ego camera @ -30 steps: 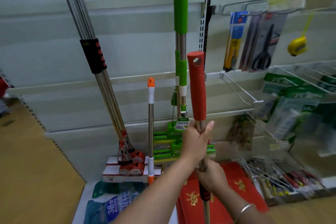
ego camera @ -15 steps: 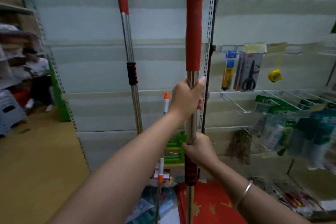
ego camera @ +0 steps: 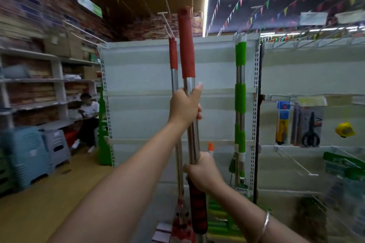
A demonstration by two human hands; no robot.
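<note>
I hold a mop upright in front of me: a steel pole (ego camera: 192, 140) with a red top grip (ego camera: 186, 45) and a red-and-black lower grip (ego camera: 198, 211). My left hand (ego camera: 184, 107) grips the bare steel just under the red top grip. Lower down, my right hand (ego camera: 203, 172), with a bangle on its wrist, grips the pole just above the lower grip. The mop's head is out of view below.
A second red-handled mop (ego camera: 173, 69) leans on the white shelf back (ego camera: 138, 77) just behind mine, and a green-handled mop (ego camera: 240, 104) stands to the right. Scissors (ego camera: 311, 132) and tools hang at right. A person (ego camera: 87, 118) sits at far left near plastic stools (ego camera: 29, 154).
The view has tilted up and now shows the ceiling. My hands keep their hold, and the mop's top leans a little to the left now.
</note>
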